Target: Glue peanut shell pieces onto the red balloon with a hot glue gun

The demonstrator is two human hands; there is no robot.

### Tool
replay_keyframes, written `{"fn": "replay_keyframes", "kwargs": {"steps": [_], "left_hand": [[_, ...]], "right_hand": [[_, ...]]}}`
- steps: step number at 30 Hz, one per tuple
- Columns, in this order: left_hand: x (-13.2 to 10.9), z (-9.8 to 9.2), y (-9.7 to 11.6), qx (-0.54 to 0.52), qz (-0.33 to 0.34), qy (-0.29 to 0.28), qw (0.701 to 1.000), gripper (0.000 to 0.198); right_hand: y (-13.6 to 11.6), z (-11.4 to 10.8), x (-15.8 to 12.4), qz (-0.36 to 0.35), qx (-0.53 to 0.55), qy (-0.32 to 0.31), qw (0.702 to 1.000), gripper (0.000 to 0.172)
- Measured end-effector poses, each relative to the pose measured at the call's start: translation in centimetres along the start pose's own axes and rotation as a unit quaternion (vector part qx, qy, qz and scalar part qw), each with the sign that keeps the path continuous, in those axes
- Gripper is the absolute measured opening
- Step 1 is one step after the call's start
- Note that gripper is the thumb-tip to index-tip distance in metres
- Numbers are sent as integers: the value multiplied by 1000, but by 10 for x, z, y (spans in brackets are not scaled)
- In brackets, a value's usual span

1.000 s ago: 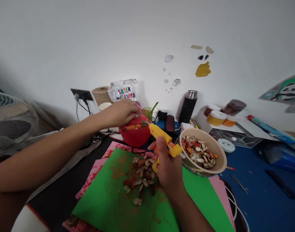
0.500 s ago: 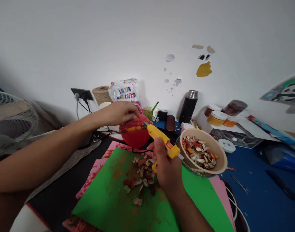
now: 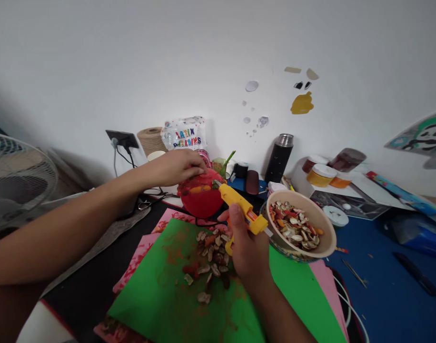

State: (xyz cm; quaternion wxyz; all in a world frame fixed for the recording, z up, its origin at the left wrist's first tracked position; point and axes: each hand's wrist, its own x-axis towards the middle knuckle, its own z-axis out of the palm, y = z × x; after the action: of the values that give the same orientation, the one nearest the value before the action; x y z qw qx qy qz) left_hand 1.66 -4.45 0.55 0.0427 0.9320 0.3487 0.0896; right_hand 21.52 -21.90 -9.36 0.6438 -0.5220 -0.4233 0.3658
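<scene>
My left hand [image 3: 182,166] reaches across and is closed on the top of a red balloon [image 3: 202,205]. A band of painted orange, red and green peanut shells runs round the balloon. Gripped in my right hand [image 3: 250,252] is a yellow hot glue gun [image 3: 241,202], its nozzle pointing up and left at the right side of the shell band. From here I cannot make out whether the nozzle touches the shells. Below, loose peanut shells [image 3: 213,255], some painted red, lie on a stained green sheet [image 3: 150,300].
A beige bowl [image 3: 328,228] of painted shells stands right of the glue gun. Behind are a black thermos [image 3: 279,159], twine spool [image 3: 151,140] and balloon packet [image 3: 185,133]. Paint jars [image 3: 321,176] sit at right; a fan [image 3: 21,181] is at left.
</scene>
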Motion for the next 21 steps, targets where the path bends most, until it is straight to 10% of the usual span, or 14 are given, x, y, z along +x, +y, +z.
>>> {"fn": "replay_keyframes", "kwargs": {"steps": [7,21], "left_hand": [[-13,22,2,-25,-21,99,995,49],[-27,48,-13,-14,-112,62,992,93]], "right_hand": [[-3,-1,1,-12,-12,22,1000,76],[3,-2,3,-8,-26,38,999,80]]}}
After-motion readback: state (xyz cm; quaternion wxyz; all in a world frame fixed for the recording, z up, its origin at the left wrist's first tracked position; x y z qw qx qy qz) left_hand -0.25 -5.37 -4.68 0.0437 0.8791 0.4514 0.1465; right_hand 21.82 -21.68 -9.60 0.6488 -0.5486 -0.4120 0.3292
